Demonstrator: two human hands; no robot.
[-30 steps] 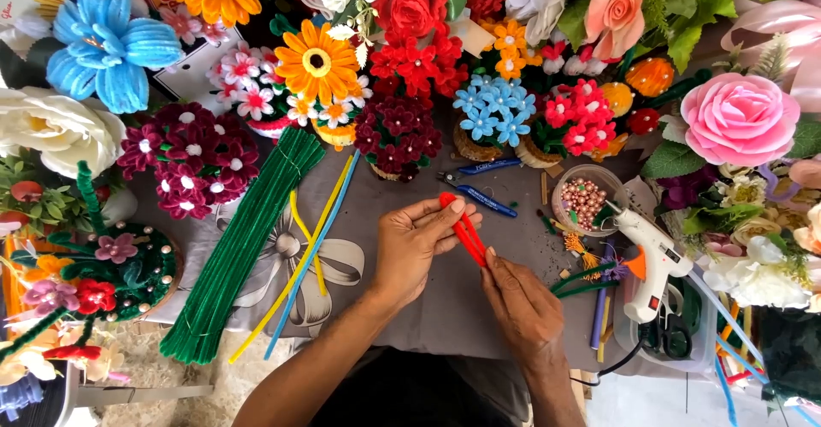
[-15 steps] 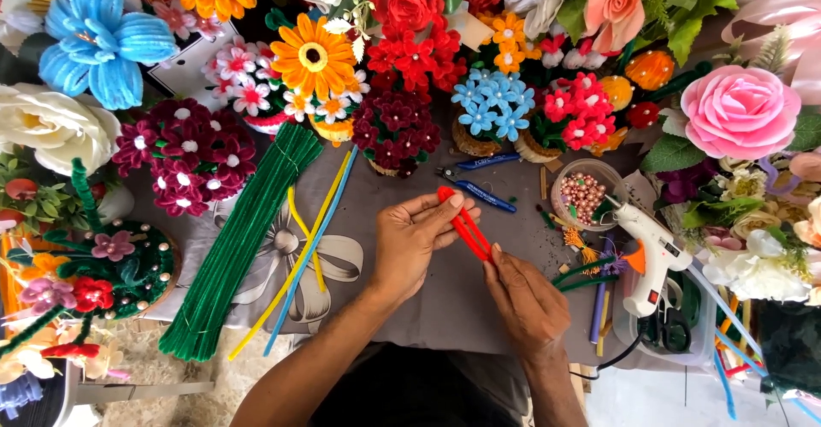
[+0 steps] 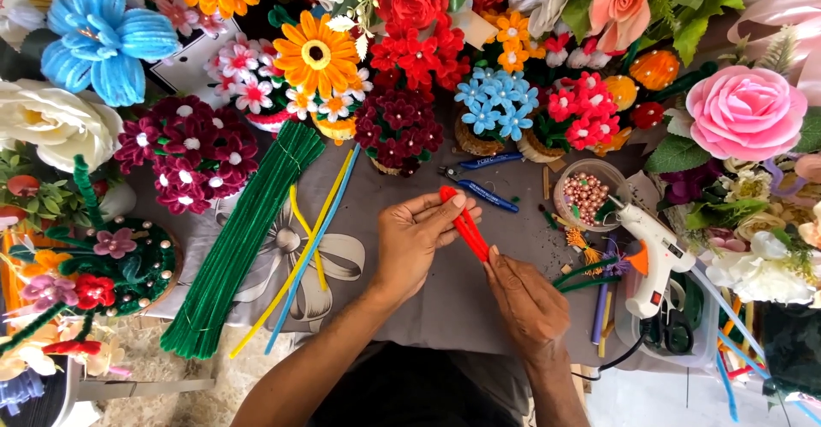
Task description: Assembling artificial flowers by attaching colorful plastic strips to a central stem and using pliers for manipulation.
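A folded red pipe cleaner is held between both hands over a grey cloth. My left hand pinches its upper, bent end with thumb and fingertips. My right hand grips the lower end from below. A thick bundle of green pipe cleaners lies to the left, with a yellow one and a blue one beside it.
Blue-handled pliers lie above the hands. A clear cup of pink beads and a white glue gun sit at right. Handmade flowers ring the work area: blue, orange, pink rose.
The hands and red pipe cleaner have barely shifted; the left fingers have adjusted slightly on the bent end.
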